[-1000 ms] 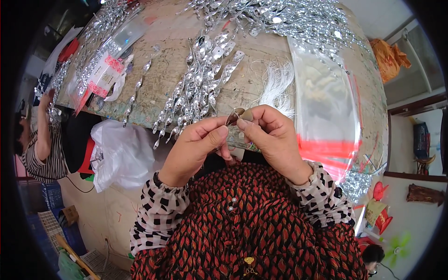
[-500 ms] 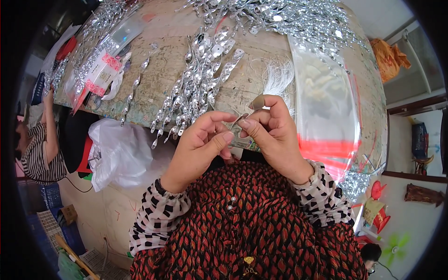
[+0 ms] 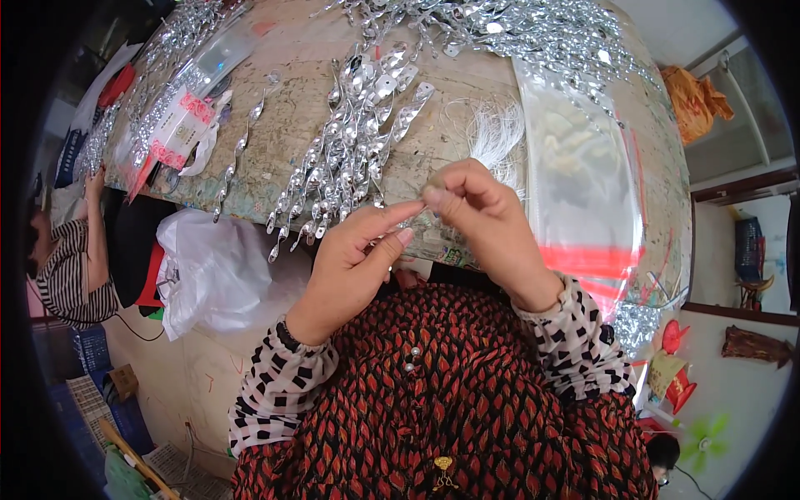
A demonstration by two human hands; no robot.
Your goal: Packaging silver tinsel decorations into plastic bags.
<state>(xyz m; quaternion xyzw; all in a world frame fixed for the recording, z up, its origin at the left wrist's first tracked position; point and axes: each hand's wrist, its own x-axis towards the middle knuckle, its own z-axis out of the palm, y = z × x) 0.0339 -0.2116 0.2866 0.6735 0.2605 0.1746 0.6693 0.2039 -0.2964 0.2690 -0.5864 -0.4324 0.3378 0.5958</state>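
Head view shows the left hand [image 3: 350, 262] and right hand [image 3: 483, 221] meeting at their fingertips, both pinching a small silvery piece [image 3: 427, 198] between them; just beyond the left hand lie silver spiral ornaments [image 3: 358, 125], and beyond the right hand a clear plastic bag [image 3: 583, 179]

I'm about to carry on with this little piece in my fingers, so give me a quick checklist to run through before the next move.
1. Both hands on the piece: left hand and right hand meet at the fingertips above the table edge: ok.
2. Small piece pinched securely: hidden by fingers: cannot tell.
3. Row of silver twisted strands within reach, just beyond the hands: ok.
4. Bundle of white threads close to the right hand: ok.
5. Clear plastic bag lying flat on the table, not overhanging: ok.
6. Thread passed through the piece: too small to see: cannot tell.
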